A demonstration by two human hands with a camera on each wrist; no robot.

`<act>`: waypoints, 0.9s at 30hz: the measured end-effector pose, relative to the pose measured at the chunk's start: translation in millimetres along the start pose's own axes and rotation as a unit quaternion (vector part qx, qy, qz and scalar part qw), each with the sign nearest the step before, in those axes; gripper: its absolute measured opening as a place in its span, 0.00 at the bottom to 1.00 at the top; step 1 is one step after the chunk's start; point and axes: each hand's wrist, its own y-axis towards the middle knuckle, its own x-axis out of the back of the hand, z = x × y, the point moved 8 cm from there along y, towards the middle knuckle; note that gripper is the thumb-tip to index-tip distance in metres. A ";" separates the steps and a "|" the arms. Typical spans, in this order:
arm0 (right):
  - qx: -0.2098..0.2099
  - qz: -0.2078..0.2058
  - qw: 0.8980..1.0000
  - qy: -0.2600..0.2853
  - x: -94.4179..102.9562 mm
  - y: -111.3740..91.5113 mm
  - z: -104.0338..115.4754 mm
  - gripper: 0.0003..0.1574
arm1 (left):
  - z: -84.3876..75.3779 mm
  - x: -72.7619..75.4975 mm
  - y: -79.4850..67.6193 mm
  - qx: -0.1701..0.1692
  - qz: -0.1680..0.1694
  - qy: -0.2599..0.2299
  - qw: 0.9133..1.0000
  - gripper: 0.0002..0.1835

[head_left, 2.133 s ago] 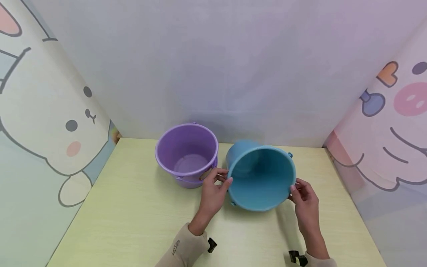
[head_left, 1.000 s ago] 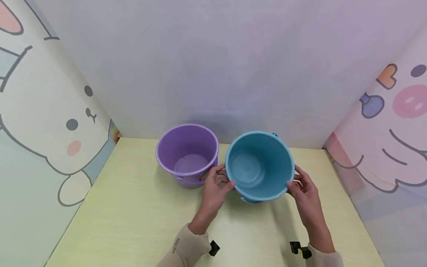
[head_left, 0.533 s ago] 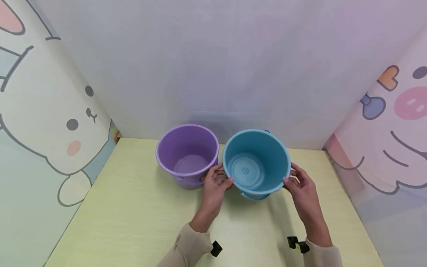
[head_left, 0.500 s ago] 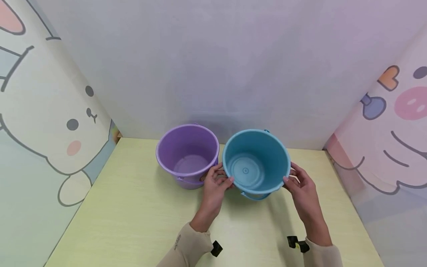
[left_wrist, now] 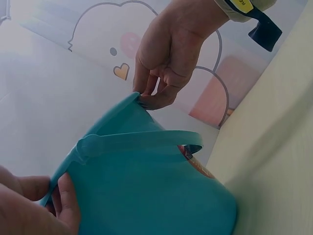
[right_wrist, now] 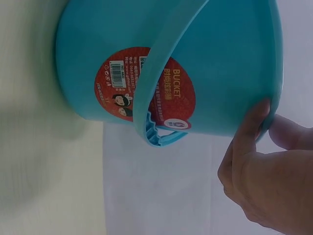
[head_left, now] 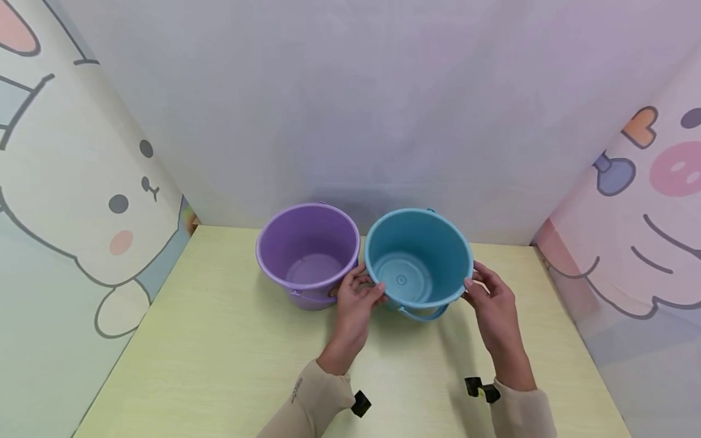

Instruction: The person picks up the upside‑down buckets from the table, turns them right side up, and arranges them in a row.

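Both hands hold a blue bucket [head_left: 424,258] by its rim, its mouth facing up and slightly toward me. My left hand [head_left: 353,310] pinches the rim at the left front, thumb on the lip and fingers outside. At the right front my right hand [head_left: 495,310] does the same; its fingers [right_wrist: 249,129] press the outer wall in the right wrist view. The bucket's handle [left_wrist: 146,139] hangs down at the front, across a red oval label [right_wrist: 168,93]. Close on the left, a purple bucket [head_left: 306,243] stands upright, near the backs of my left fingers.
The pale yellow-green table [head_left: 219,353] carries both buckets near its back edge. A plain pale backdrop [head_left: 350,109] rises right behind them, and cartoon-printed panels [head_left: 71,182] flank the table. The purple bucket's handle [head_left: 312,298] hangs at its front.
The blue bucket, earlier tipped with its mouth toward me, has been turned more upright and shifted slightly left, both hands keeping hold of its rim. The purple bucket has not moved.
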 end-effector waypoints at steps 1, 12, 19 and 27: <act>-0.001 -0.003 1.000 0.000 -0.1 0.6 -0.1 0.33 | 0.4 0.0 0.7 0.002 -0.004 -0.002 1.000 0.31; -0.013 -0.024 1.000 -0.001 -2.9 10.0 0.5 0.30 | 2.1 -2.4 8.9 0.036 -0.030 -0.023 0.999 0.29; -0.027 -0.042 0.999 -0.007 -4.0 15.9 -0.4 0.29 | 1.3 -5.2 12.0 0.037 -0.032 -0.035 0.998 0.29; -0.034 -0.057 0.998 -0.012 -5.8 20.7 -2.0 0.29 | 1.5 -7.7 15.0 0.030 -0.042 -0.051 0.997 0.27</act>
